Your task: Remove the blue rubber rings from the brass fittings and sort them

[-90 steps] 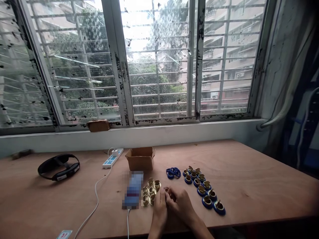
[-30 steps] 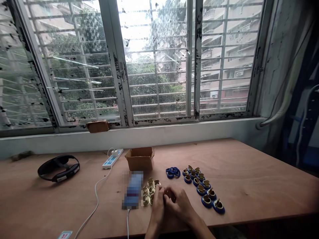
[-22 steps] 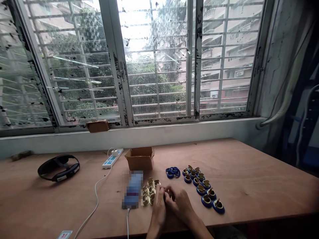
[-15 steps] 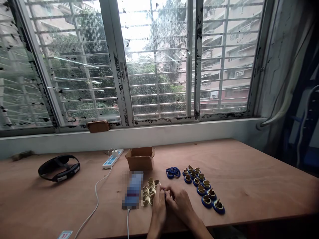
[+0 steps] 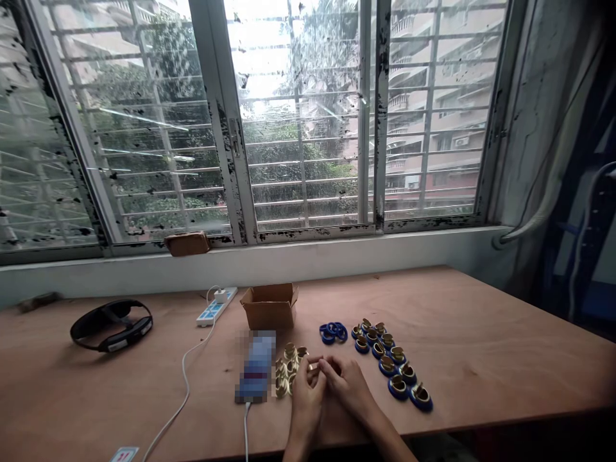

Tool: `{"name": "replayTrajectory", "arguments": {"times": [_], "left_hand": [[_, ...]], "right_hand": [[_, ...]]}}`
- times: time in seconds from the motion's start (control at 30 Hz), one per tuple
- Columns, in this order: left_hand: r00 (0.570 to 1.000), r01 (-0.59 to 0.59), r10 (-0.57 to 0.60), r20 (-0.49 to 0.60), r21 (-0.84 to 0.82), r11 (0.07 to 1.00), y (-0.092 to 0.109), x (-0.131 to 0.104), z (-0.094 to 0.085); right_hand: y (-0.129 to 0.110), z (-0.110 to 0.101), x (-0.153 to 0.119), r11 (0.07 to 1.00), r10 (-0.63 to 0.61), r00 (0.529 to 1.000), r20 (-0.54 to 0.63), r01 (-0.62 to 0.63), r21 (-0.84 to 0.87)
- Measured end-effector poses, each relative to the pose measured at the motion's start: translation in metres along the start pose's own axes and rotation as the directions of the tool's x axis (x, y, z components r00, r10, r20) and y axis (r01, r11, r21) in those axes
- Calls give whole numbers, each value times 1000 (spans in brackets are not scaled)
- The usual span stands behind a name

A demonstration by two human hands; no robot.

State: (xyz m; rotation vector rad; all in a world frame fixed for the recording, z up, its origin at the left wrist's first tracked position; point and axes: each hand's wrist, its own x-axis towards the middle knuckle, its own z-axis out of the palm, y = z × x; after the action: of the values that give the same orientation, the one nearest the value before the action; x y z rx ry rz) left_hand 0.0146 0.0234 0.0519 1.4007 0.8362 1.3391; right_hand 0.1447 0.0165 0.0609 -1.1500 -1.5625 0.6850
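Both hands meet above the table's front part. My left hand point(image 5: 308, 393) is closed around a small brass-coloured piece point(image 5: 314, 367), mostly hidden by the fingers. From the right, my right hand point(image 5: 347, 386) pinches the same piece with its thumb and fingertips. Close to the left hand lie several loose brass-coloured round pieces point(image 5: 289, 351). Beyond the right hand is a small pile of blue rings point(image 5: 333, 332). Several brass pieces seated in blue rings point(image 5: 397, 386) stand in slanting rows on the right, their raised flaps upward. Whether the held piece has a ring on it, I cannot tell.
An open cardboard box point(image 5: 269, 308) stands behind a blurred phone point(image 5: 257, 367) with a white cable. Farther left are a power strip point(image 5: 216, 308) and a black headset point(image 5: 111, 326). The wooden table point(image 5: 481, 346) runs up to the window wall.
My fingers have shifted around the held piece, and more of its brass-coloured surface shows between them. The right thumb has come up. The camera view has moved slightly.
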Motion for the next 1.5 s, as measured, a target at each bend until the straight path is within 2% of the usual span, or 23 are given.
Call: {"name": "replayTrajectory", "arguments": {"times": [0.13,0.27,0.37,0.57,0.77,0.93,1.1,1.23,1.33,1.5], "left_hand": [[1000,-16,16,-15,47,999,-1,0,-1],[993,-41,60,-97,186,982,-3,-1,-4],[989,-55,84,-123,223,973,-8,1,-6],[991,-39,46,-124,51,998,-18,6,-6],[997,-9,4,-76,-66,998,-6,2,-1],[998,3,-5,-55,-37,999,3,0,0],[998,-13,12,-57,-9,1000,1,0,-2],[998,-34,34,-47,12,999,-1,-1,-2],[994,-47,50,-97,36,998,1,-1,-1],[978,-57,67,-197,56,997,5,-4,-1]], "right_hand": [[0,1,0,998,-3,999,-39,6,69],[4,6,0,999,33,996,-77,-32,19],[5,9,-1,999,33,995,-97,-34,-9],[3,4,-2,999,-13,988,-156,18,33],[9,-1,1,993,-32,986,-165,49,105],[9,1,0,977,-18,993,-115,42,209],[12,6,-1,950,37,999,-9,-32,310],[11,7,0,921,79,997,12,-78,383],[8,4,1,916,95,995,24,-97,389],[6,2,3,897,129,985,113,-164,411]]}}
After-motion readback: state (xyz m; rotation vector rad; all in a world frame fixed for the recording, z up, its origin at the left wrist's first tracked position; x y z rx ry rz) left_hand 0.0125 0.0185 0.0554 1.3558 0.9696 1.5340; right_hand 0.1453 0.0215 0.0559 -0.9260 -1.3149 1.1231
